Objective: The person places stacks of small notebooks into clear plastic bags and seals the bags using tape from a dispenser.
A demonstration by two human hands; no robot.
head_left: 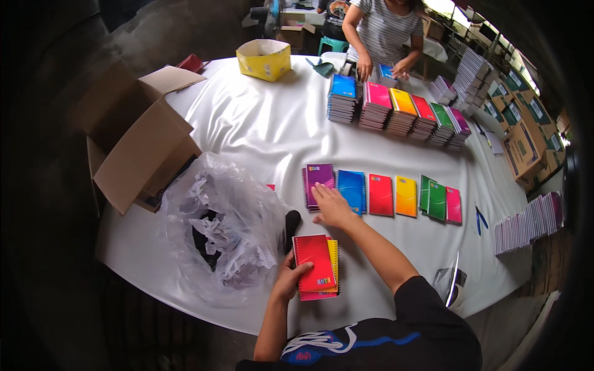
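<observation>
My left hand (287,279) grips a small bundle of spiral notebooks near the table's front edge, its thumb on the cover. A red notebook (314,263) lies on top, with a yellow notebook (335,266) and a pink one showing beneath it. Ahead, my right hand (334,205) reaches over a purple notebook (319,174), fingers stretched out on its lower part. Its wrist side lies across a blue notebook (351,185). To the right in the same row are a red notebook (381,195), a yellow notebook (406,196), green notebooks (436,199) and a pink notebook (453,205).
A clear plastic bag of crumpled paper (213,241) and an open cardboard box (145,157) stand left. Tall notebook stacks (374,117) line the far side, where another person (387,28) handles notebooks. Blue-handled pliers (479,219) and more stacks (526,224) lie right.
</observation>
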